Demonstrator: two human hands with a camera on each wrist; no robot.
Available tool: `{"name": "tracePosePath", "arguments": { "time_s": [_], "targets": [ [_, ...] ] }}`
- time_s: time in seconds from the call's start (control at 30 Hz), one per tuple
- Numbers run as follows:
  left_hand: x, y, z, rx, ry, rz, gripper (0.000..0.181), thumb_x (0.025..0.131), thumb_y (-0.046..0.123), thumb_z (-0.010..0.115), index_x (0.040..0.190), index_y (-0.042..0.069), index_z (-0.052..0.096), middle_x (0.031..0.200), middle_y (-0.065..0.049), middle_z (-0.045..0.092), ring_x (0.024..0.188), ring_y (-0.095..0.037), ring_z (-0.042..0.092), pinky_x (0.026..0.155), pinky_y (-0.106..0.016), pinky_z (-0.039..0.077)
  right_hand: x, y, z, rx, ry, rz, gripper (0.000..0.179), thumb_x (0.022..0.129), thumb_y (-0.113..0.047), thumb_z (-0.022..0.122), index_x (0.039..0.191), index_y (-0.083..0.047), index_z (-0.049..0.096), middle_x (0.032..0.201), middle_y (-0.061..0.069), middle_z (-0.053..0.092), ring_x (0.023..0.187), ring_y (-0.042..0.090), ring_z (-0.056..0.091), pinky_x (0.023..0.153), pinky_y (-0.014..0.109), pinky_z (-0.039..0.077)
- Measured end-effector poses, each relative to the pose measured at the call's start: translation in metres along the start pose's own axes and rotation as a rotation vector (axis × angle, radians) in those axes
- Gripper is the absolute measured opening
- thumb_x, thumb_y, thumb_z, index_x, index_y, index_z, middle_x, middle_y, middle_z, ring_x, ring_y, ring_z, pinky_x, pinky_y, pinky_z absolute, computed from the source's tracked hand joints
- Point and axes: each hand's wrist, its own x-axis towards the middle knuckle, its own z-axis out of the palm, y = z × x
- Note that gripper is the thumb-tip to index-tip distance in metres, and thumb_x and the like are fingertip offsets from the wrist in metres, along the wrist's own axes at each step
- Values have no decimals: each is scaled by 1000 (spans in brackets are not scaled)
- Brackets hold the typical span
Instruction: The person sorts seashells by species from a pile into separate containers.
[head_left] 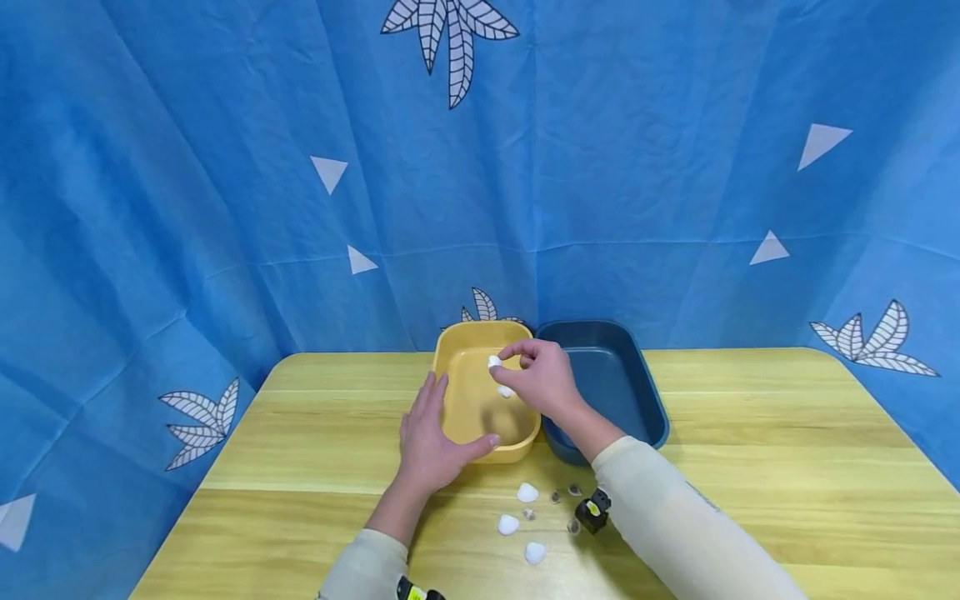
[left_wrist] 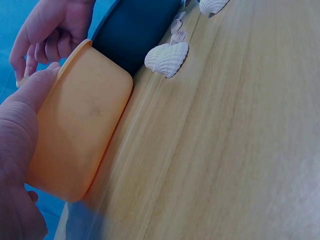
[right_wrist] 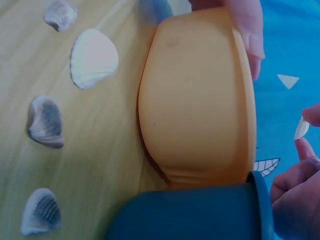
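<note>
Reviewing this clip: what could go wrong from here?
The right hand pinches a white shell at its fingertips; it might slip and strike the shell lying in the yellow tray. The right wrist crosses over the blue tray, so dipping could bump it. In the head view, darker shells appear near the wrist camera; a low sweep might scatter them.
</note>
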Motion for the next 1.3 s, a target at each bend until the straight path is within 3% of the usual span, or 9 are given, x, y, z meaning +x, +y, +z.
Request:
{"name": "tracePosePath", "arguments": {
  "time_s": [0.33,0.47,0.63,0.93,1.3],
  "targets": [
    [0,-2,1,14,6,10,118,68,67,81,158,13,27,165,-5,15,148,-29,18,112,-67,9,15,1,12,11,11,11,19,80,-26,83,91,-13,75,56,-2,29,48,17,32,46,29,28],
    [0,-1,0,-3,3,5,116,69,60,84,159,13,27,165,-6,16,148,-29,17,112,-67,8,19,2,16,1,12,8,20,80,-26,84,92,-12,75,65,1,42,62,19,41,54,32,34],
    [-1,0,0,4,2,-3,117,68,62,84,158,14,27,165,-5,16,148,-29,18,112,-67,8,22,7,20,2,14,46,21,80,-26,84,92,-12,75,90,6,64,83,22,51,69,35,44],
    [2,0,0,12,11,11,116,68,63,83,158,14,28,165,-6,16,148,-29,18,112,-67,9,25,13,24,-12,18,46,21,80,-26,84,93,-12,75,77,6,55,71,20,48,58,31,40],
    [0,0,0,14,5,-1,116,68,62,83,158,15,28,165,-5,16,148,-28,18,112,-67,9,23,14,28,-26,-12,58,23,81,-28,83,95,-11,75,112,15,67,96,26,56,82,41,51]
  ]
}}
